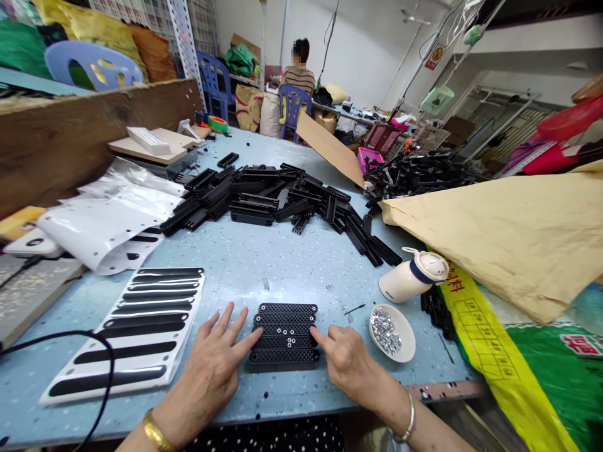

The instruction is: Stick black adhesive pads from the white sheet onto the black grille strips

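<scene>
Several black perforated plastic strips lie side by side in a block in front of me. Small silver rings are scattered on top of them, and some sit at the strip ends. My left hand is open with fingers spread, its index fingertip at the left end of a middle strip. At the right end rests the index fingertip of my right hand; its other fingers curl under and are partly hidden. Beside my right hand stands a white bowl full of small silver metal pieces.
A sheet of black adhesive strips lies left, near a black cable. Black plastic parts pile across the table. A cream bottle lies behind the bowl, near brown paper. A person sits at the back.
</scene>
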### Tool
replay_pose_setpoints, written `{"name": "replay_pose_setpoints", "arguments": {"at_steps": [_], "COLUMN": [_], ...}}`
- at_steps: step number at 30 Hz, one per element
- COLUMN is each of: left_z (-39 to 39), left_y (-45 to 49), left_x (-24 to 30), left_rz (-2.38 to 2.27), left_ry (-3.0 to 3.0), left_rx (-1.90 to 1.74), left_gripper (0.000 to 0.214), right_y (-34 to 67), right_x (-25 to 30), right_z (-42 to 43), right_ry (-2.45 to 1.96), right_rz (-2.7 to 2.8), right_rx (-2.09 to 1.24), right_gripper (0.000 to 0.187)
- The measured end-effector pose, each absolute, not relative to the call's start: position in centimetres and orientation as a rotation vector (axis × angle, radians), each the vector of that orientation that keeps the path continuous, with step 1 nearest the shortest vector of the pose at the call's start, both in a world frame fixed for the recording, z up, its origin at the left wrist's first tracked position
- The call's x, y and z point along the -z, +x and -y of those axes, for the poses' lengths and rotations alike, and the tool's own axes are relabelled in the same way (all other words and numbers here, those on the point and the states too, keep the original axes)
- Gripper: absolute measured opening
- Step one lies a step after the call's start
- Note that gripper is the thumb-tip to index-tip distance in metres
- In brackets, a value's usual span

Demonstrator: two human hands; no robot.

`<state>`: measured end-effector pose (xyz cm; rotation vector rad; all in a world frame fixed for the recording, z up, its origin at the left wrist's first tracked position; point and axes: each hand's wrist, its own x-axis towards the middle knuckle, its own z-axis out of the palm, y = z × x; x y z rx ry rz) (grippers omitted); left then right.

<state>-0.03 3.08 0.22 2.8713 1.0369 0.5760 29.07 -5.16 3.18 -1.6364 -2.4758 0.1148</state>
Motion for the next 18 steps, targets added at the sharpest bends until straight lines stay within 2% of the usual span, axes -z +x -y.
{"name": "replay_pose_setpoints", "arguments": {"at_steps": [11,18], "left_z": [-2.7,-3.5], "left_y": [-0.6,-0.2], "left_x": [-0.4,-1.3], "left_rz": [-1.046,-0.916], "left_ry": [2.876,2.883], "left_rx": [-0.471,-0.443], "left_gripper": [0.073,0.063], "right_y": [29.4,29.2], "right_x": [-2.0,-2.0], "right_z": [5.4,5.2], "right_ry": [-1.575,-1.578], "right_rz": [2.456,2.420], "right_rx": [-0.155,-0.163], "right_gripper": [0.054,0.054]}}
